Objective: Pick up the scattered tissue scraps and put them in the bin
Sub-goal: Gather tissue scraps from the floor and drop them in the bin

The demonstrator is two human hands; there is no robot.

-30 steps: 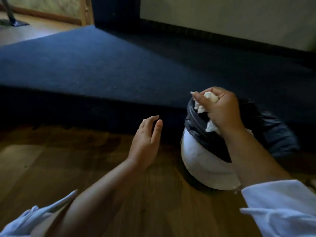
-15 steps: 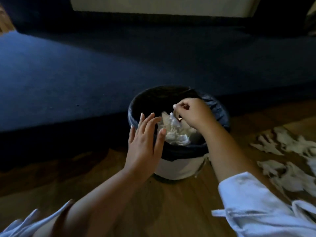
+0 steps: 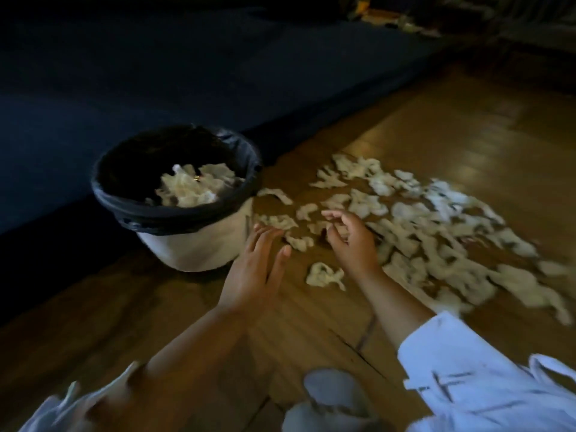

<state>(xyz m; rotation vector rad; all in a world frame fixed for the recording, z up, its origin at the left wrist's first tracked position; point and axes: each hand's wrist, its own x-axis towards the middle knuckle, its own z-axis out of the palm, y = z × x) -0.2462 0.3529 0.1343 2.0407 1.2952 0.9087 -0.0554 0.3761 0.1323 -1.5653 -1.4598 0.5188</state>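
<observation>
A white bin (image 3: 199, 244) with a black liner stands on the wooden floor at the left, and crumpled tissue (image 3: 193, 188) lies inside it. Several white tissue scraps (image 3: 414, 226) are scattered over the floor to its right. One scrap (image 3: 324, 274) lies nearest me, between my hands. My left hand (image 3: 255, 272) hovers beside the bin with fingers straight, holding nothing. My right hand (image 3: 350, 241) hangs over the near edge of the scraps, fingers loosely curled and empty.
A dark blue carpeted step (image 3: 156, 73) runs behind the bin. A pale rounded object (image 3: 333, 397) sits at the bottom edge near my body. Bare wooden floor (image 3: 467, 120) extends to the far right.
My right hand has let the tissue drop into the bin and moved right, over the scattered scraps. My left hand followed to the right of the bin. The view swung right.
</observation>
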